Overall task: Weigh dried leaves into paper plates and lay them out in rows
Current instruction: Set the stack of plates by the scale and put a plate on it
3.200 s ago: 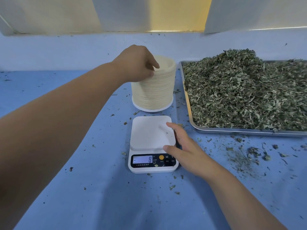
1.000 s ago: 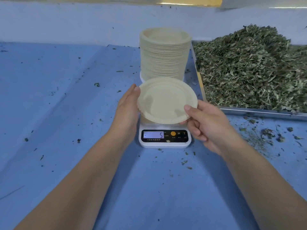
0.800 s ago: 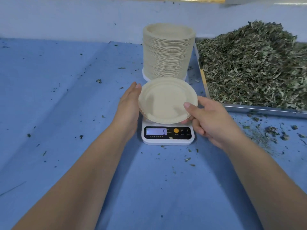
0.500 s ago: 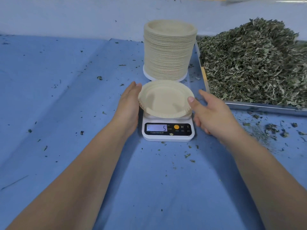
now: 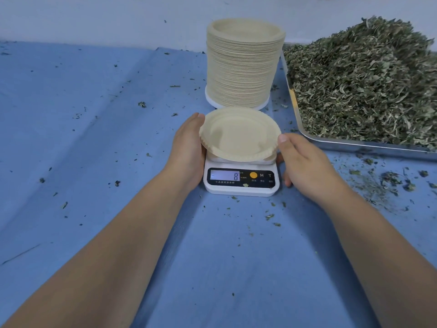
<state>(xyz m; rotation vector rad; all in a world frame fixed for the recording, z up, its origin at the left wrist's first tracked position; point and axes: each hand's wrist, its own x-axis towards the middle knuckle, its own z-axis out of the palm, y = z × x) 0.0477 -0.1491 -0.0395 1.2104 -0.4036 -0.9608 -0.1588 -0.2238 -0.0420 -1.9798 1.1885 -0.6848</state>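
Sitting face up on the white kitchen scale (image 5: 241,185), a single paper plate (image 5: 240,134) overhangs the platform on the left, right and far sides. The scale's lit display reads 8.

The left hand (image 5: 189,147) lies flat on its edge against the plate's left rim. Its fingers (image 5: 195,124) are straight and pressed together, and the fingertips reach along the rim toward the far side. They touch the plate without curling round it. The thumb is hidden behind the hand.

The right hand (image 5: 305,162) is at the plate's right side. Its thumb (image 5: 282,139) is stretched out, with the tip against the right rim. The other fingers bend loosely downward beside the scale's right wall, with one fingertip showing near the scale's near right corner. Whether they touch the scale I cannot tell. They grip nothing.

Just beyond the scale stands a tall stack of paper plates (image 5: 244,62) on a white base. To the right, a metal tray (image 5: 354,146) is piled high with dried leaves (image 5: 366,86), and its near left corner lies close to the right thumb. Everything rests on a blue cloth (image 5: 94,138) strewn with leaf crumbs (image 5: 387,183), thickest on the right below the tray. One flake sits on the scale's black panel.
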